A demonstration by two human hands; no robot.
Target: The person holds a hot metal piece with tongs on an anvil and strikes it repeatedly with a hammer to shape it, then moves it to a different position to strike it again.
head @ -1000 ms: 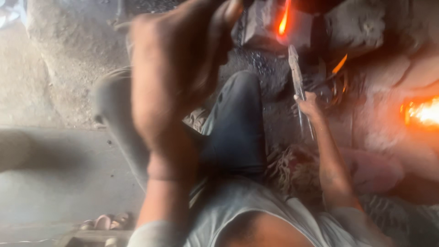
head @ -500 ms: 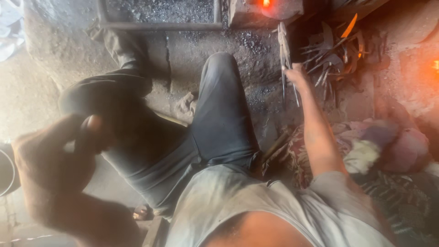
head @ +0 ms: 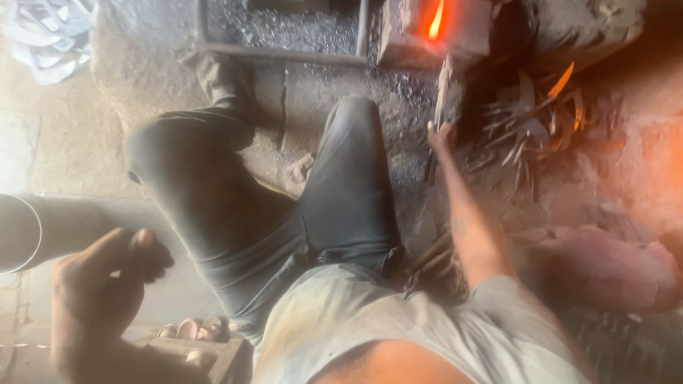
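My right hand (head: pixel 442 135) grips the cool near end of a long metal blade (head: pixel 442 85), its tip just below the glowing forge mouth (head: pixel 434 20). It's stiff, heavy, hot forward. My left hand (head: pixel 99 274), far from it, is loosely curled, empty.

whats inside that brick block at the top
A glowing orange flame shows in the brick block's opening. The metal strip in the right hand points toward it; its tip is too blurred to place.

Dim, hazy, motion-blurred view; orange fire glow (head: pixel 435 20) lights the top.
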